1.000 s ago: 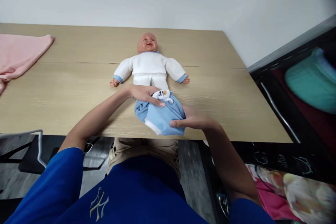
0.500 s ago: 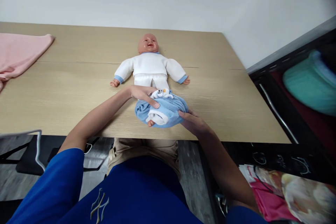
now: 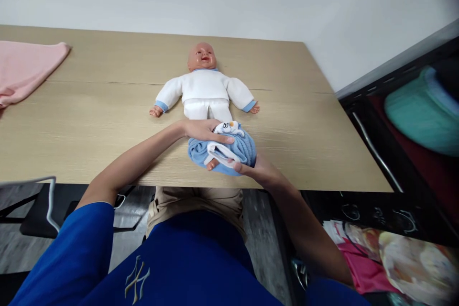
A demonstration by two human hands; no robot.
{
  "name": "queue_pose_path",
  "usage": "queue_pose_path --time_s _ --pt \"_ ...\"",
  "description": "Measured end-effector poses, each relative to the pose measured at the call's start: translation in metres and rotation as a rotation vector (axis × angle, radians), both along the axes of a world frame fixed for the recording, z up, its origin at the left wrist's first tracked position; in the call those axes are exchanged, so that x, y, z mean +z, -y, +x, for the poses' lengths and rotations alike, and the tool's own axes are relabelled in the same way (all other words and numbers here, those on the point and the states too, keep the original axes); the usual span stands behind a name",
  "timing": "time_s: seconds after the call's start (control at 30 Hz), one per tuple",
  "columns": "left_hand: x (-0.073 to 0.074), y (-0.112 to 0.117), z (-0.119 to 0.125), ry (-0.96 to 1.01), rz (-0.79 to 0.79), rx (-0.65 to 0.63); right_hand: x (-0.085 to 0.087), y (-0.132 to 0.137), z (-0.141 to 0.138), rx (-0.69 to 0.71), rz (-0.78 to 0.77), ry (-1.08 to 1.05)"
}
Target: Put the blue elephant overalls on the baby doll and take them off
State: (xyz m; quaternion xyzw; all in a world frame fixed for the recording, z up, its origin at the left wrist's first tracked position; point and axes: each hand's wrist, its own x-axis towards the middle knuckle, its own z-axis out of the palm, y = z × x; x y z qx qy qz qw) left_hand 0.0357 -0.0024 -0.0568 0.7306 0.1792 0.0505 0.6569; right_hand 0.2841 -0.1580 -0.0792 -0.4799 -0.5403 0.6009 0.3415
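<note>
Together, left fingers gripping bunched blue garment, right fingers curled round its edge, doll foot poking out

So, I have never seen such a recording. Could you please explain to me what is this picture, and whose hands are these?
No machine here, only a person with two bare hands. The camera is worn on that person's head, looking forward and down, so the blue shirt at the bottom is the wearer's own. On the table, a doll dressed in white lies on its back; a pink cloth lies at the left. The left hand and right hand both hold a bunched light-blue garment at the doll's legs. A small foot, probably the doll's, pokes out of it.
</note>
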Motion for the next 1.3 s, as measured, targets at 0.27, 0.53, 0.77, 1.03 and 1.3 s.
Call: queue_pose_path --time_s 0.27,0.53,0.77,1.03,1.3 --pt "0.026 0.01 0.002 -0.102 -0.211 -0.378 -0.007 0.016 -0.003 -0.206 0.074 0.011" --pt "0.025 0.033 0.009 -0.192 0.186 -0.177 -0.021 0.047 -0.03 -0.504 0.293 0.361" --pt "0.026 0.054 0.022 -0.472 0.754 0.125 -0.041 0.049 -0.031 -0.675 0.434 0.743" --pt "0.025 0.07 0.022 -0.668 0.973 0.122 -0.067 0.05 -0.022 -0.635 0.228 0.483" --pt "0.005 0.042 0.013 -0.431 0.64 0.172 -0.064 0.038 -0.019 -0.501 0.108 0.315"
